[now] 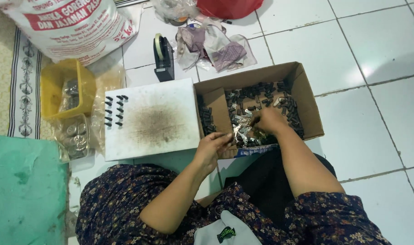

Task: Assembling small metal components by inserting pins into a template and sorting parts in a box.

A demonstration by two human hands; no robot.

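A cardboard box (306, 97) on the floor holds several small black parts (261, 93) and small silver metal pieces (241, 123). My right hand (269, 121) reaches into the box, fingers curled over the parts near the silver pieces. My left hand (211, 147) hovers at the box's near left corner, fingers pinched on a small dark part. A white foam board (152, 118) with a dirty brown smudge lies left of the box. Two short rows of small black parts (114, 110) stand on its left edge.
A yellow plastic tub (53, 93) and clear bags of silver round pieces (75, 136) sit left of the board. A black tape dispenser (163, 56), crumpled plastic bags (216, 45), a large white sack (71, 27) and a green mat (25, 190) surround the tiled work spot.
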